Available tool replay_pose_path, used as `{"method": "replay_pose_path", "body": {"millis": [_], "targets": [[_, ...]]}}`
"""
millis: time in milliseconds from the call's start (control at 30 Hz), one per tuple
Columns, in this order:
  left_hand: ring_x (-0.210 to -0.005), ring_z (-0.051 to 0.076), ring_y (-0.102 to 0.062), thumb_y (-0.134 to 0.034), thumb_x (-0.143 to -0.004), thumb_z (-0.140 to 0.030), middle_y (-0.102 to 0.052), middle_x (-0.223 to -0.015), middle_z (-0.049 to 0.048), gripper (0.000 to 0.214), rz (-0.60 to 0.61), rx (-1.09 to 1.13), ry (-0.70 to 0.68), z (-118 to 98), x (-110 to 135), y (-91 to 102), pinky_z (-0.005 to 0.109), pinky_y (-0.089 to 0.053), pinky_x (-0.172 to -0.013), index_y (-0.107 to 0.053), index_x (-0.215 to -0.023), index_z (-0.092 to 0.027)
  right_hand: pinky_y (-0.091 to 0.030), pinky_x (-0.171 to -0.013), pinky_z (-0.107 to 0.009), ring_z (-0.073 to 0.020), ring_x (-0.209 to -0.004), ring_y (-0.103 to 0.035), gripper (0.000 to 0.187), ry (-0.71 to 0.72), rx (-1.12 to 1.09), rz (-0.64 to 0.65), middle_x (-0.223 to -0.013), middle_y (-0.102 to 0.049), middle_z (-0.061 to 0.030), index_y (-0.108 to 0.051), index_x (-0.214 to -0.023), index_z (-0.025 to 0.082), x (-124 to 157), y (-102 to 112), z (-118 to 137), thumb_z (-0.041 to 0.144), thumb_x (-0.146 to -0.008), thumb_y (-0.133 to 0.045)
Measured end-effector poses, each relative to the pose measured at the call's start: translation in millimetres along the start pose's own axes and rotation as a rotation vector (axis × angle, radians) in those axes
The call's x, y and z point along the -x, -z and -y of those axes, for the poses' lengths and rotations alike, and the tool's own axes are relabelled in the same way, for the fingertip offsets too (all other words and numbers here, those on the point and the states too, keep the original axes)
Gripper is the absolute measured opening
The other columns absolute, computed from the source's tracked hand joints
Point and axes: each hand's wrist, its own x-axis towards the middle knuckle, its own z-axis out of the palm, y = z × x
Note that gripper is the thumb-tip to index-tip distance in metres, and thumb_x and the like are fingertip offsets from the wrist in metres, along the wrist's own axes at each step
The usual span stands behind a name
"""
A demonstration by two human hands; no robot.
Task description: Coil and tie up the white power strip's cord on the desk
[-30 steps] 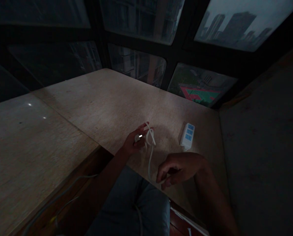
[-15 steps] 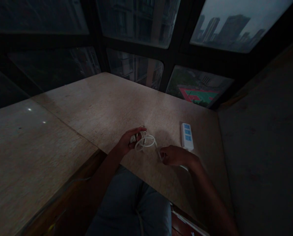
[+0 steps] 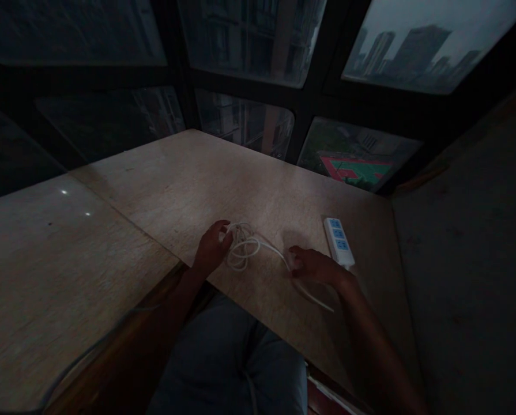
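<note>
A loosely coiled white power cable [image 3: 244,253] lies on the stone-like tabletop. My left hand [image 3: 211,249] is at the coil's left side, its fingers curled around a pale part of the cable. From the coil, a single strand runs right, passes under the fingertips of my right hand [image 3: 312,266] and comes out below it. The fingers of that hand look slightly apart and a little blurred, over the strand. Just beyond my right hand lies a white power strip [image 3: 338,241] with blue socket faces, untouched.
A pale tabletop [image 3: 162,184] with a seam stretches to dark-framed windows. A wall [image 3: 465,276] borders it on the right. My legs [image 3: 240,357] are below the front edge, and a grey cord [image 3: 89,349] runs along the edge at left.
The coil has come down onto the tabletop and spread out. My left hand has moved left; my right hand has loosened, with more of the strand showing below it.
</note>
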Motion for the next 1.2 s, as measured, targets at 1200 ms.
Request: {"method": "replay_pose_path", "body": {"millis": [1200], "targets": [[-0.045,0.004,-0.043,-0.078,-0.061,-0.048,-0.058,-0.076,-0.001,0.06,0.019,0.661,0.373,6.2,-6.3,-24.5,0.02,-0.031,-0.04,-0.065,-0.108,-0.014,-0.05,-0.079,-0.033,-0.0191,-0.089,-0.06,0.06,0.356,-0.795,-0.227,-0.107,-0.062,-0.0078,-0.06,-0.114,0.015,-72.3,-20.6,4.7,0.032,-0.059,-0.079]]}}
